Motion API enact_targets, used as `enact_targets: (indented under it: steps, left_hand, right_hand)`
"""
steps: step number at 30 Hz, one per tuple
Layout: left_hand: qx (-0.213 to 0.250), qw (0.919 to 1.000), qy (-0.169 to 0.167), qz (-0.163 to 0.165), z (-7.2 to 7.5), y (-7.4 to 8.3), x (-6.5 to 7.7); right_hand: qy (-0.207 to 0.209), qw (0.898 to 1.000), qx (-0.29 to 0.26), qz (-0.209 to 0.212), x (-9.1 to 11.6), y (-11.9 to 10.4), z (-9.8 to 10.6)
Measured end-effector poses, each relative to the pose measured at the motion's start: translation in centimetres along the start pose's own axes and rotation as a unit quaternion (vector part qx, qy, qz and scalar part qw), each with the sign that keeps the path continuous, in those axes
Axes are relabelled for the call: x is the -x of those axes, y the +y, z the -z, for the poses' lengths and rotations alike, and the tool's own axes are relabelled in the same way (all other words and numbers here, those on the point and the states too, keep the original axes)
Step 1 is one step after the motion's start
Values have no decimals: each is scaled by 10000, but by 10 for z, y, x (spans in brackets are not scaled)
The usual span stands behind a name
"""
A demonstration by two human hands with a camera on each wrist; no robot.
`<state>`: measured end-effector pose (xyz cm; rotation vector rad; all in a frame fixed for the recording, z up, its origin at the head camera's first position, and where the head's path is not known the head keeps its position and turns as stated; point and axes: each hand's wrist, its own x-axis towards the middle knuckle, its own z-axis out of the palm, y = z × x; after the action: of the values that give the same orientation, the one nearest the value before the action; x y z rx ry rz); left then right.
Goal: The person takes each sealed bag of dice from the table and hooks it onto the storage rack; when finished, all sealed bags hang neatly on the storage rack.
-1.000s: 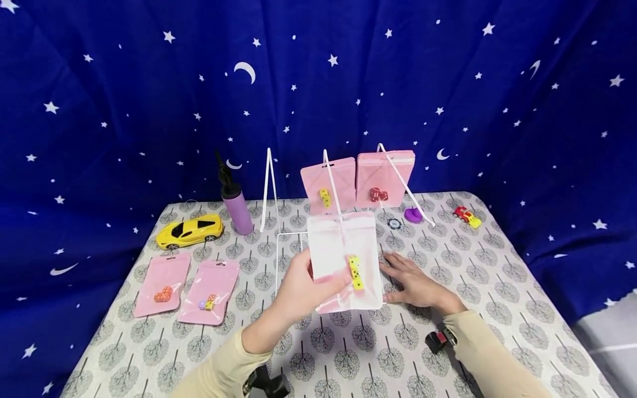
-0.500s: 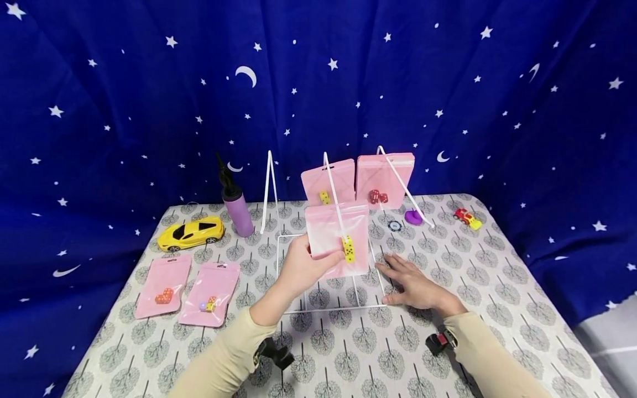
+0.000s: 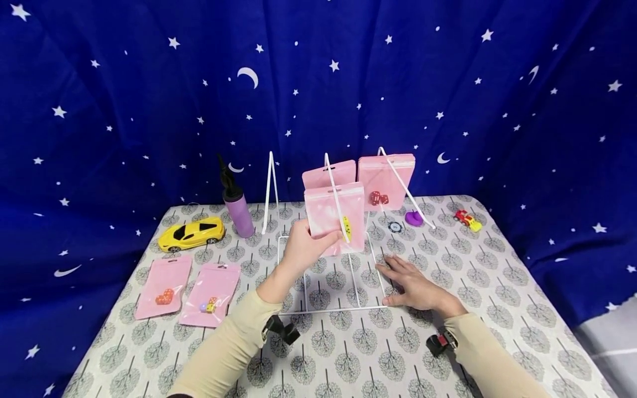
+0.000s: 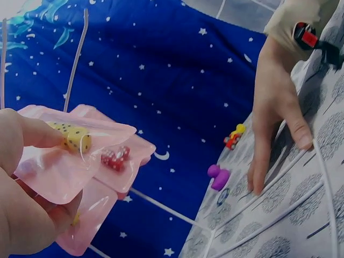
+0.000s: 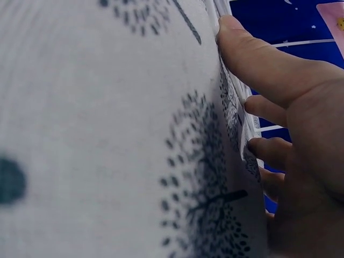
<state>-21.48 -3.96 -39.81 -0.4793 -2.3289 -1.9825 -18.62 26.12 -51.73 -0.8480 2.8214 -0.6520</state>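
Observation:
My left hand (image 3: 301, 247) pinches the lower left part of a pink zip bag (image 3: 323, 213) holding yellow dice (image 4: 78, 138), thumb on its front. The middle prong of a white wire rack (image 3: 330, 310) runs down across the bag's face from its hanging hole. Behind it, another pink bag (image 3: 314, 177) hangs on the same prong, partly hidden. On the right prong hangs a pink bag (image 3: 385, 177) with red dice (image 3: 379, 198). My right hand (image 3: 415, 284) rests on the tablecloth with fingers spread, its thumb tip at the rack base's front right corner.
Two pink bags of dice, one with orange dice (image 3: 161, 276) and one with mixed dice (image 3: 211, 282), lie left. Behind them are a yellow toy car (image 3: 191, 233) and a purple hand pump (image 3: 239, 215). A purple toy (image 3: 413, 218) and a small red-yellow car (image 3: 466, 220) sit right.
My left hand has moved the bag of yellow dice away from me and up along the middle prong, now covering more of the bag behind. The right hand has stayed in place.

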Motion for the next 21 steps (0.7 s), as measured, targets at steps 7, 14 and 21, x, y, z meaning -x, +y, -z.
enact_targets:
  steps: [7, 14, 21]
  left_hand:
    - [-119, 9999, 109, 40, 4, -5, -15]
    - [32, 9998, 172, 78, 4, -8, -30]
    - [19, 9993, 162, 327, 6, -10, -38]
  right_hand:
    - [-12, 10000, -9, 2, 0, 0, 0]
    - [44, 10000, 0, 52, 0, 0, 1]
    - [-14, 10000, -44, 11, 0, 0, 0]
